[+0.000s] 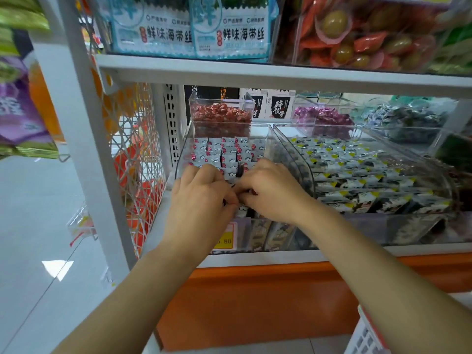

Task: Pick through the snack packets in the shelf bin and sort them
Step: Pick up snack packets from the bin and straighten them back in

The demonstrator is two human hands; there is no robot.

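- Pinching a dark packet [241, 193] between curled fingertips, the left hand [201, 192] and right hand [270, 190] meet inside the clear bin [180, 159].
- Best to lift it straight up, since the white packets [217, 152] stand in rows just beyond the fingers.

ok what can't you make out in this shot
head view only:
- dark packet pinched by left hand and right hand: fingers cover its print
- price tag: left hand hides the leading digits
- kelp snack packets: tops cut off by the frame edge
- front of the clear bin: under both hands
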